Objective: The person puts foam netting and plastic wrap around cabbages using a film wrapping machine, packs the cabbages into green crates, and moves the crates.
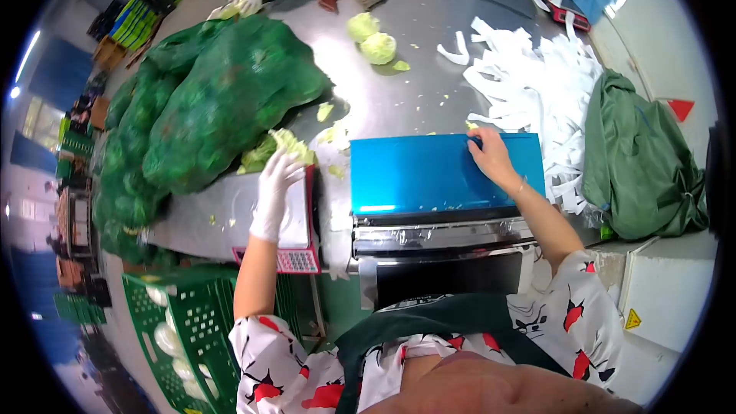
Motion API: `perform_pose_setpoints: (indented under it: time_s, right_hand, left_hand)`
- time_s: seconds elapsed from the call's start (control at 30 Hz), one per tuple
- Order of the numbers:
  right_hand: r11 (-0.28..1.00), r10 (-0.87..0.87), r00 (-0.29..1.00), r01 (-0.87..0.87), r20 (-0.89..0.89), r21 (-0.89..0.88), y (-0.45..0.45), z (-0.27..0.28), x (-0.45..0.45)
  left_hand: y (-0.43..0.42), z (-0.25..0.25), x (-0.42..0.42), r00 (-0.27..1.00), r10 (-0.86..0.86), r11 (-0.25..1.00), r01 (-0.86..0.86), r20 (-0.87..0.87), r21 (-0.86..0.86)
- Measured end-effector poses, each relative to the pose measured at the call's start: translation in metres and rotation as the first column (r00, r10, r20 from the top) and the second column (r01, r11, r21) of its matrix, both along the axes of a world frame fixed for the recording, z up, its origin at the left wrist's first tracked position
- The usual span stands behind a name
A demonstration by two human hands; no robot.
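Observation:
My left hand (283, 176), in a white glove, reaches over a red-edged scale (295, 218). Its fingers are stretched out and slightly apart, touching or just in front of pale green cabbage leaves (291, 144); exact contact is unclear. The bare right hand (491, 155) lies at the far edge of a blue lid (418, 176), with fingers curled over that edge. Below the lid is a metal machine front (437, 236) with clear film along it. Two trimmed cabbages (377, 47) sit farther back on the metal table (418, 11).
Green mesh sacks (230, 100) of cabbages fill the left side. White strips (529, 77) are heaped at right beside a green bag (640, 157). A green crate (192, 330) with wrapped cabbages stands lower left. Across the table, another person's gloved hands (251, 0) handle something pale green.

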State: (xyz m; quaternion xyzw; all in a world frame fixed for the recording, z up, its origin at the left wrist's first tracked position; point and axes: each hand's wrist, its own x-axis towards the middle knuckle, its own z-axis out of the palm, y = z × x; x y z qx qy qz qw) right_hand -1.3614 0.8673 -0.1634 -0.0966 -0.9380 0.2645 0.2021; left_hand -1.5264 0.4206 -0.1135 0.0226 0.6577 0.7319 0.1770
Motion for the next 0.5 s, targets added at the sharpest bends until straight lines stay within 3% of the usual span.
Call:
perform_pose_setpoints:
  time_s: [0.13, 0.2, 0.27, 0.37, 0.43, 0.5]
  right_hand:
    - [0.999, 0.046, 0.999, -0.045, 0.026, -0.030, 0.044, -0.004, -0.063]
    - [0.999, 0.031, 0.999, -0.031, 0.008, 0.007, 0.073, -0.019, -0.100]
    - [0.994, 0.020, 0.999, -0.016, -0.043, 0.108, 0.099, -0.040, -0.143]
    - [0.974, -0.040, 0.999, 0.039, -0.001, 0.222, 0.121, -0.066, -0.205]
    - [0.951, -0.074, 0.993, 0.097, -0.089, 0.293, 0.136, -0.096, -0.251]
    - [0.933, -0.104, 0.982, 0.152, -0.158, 0.327, 0.145, -0.121, -0.289]
  left_hand:
    - [0.130, -0.085, -0.114, 0.997, -0.054, 0.992, 0.059, 0.046, -0.110]
    - [0.180, -0.111, -0.164, 0.980, -0.081, 0.976, 0.115, 0.180, -0.184]
    - [0.228, -0.142, -0.208, 0.969, 0.070, 0.970, -0.011, 0.237, -0.241]
    - [0.281, -0.157, -0.255, 0.996, 0.063, 0.850, -0.084, -0.057, -0.520]
    - [0.315, -0.140, -0.267, 0.977, -0.008, 0.773, -0.130, -0.214, -0.621]
    - [0.342, -0.130, -0.281, 0.964, -0.094, 0.768, -0.089, -0.249, -0.635]
